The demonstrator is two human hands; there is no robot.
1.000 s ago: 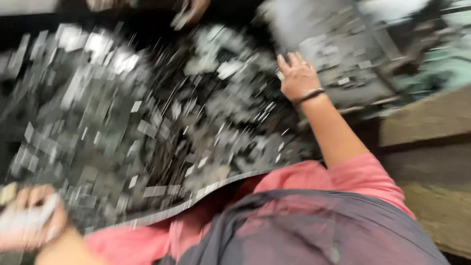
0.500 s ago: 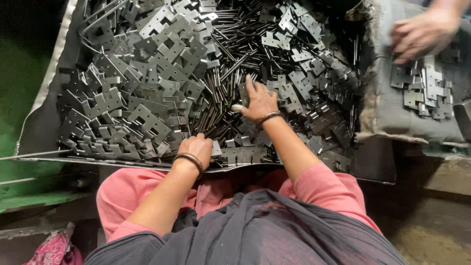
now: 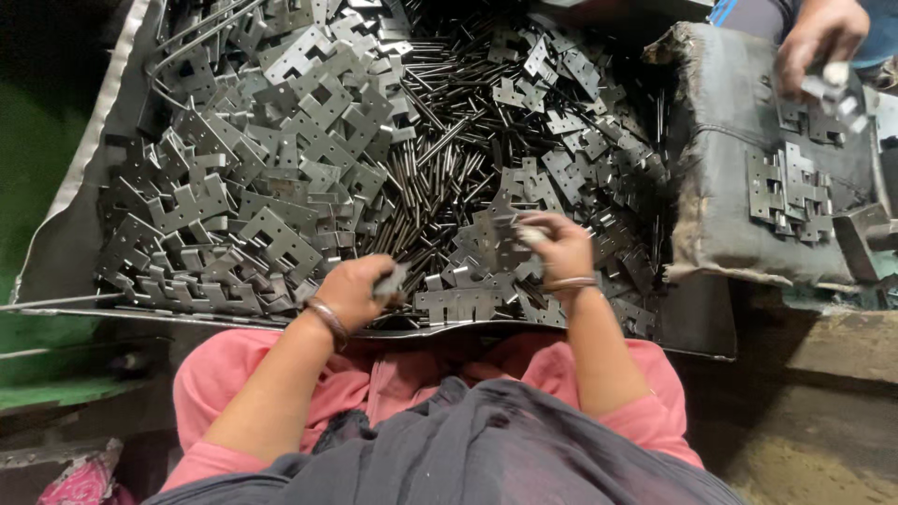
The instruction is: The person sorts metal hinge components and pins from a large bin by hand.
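- Seen from above, over a pink top and dark grey cloth at the lap: a wide metal tray [image 3: 65, 234] heaped with flat grey stamped hinge plates [image 3: 281, 234] and thin steel pins [image 3: 440, 150].
- Left hand [image 3: 354, 290] at the tray's near edge, fingers curled closed around a small grey metal piece [image 3: 391, 279], only its tip showing past the grip; bangle on the wrist.
- Right hand [image 3: 552, 248] just to the right, slightly farther into the heap, fingers pinched on a notched hinge plate [image 3: 500, 241] raised a little above the pile.
- Held plate lying left of the right grip, pointing toward the left hand; both hands near each other, not touching.
- Pins running in a band up the tray's middle, long axes mostly pointing away from the body.
- Far right, on a worn grey padded block [image 3: 720, 187]: assembled hinges [image 3: 790, 192], with another person's hand [image 3: 818, 37] above them.
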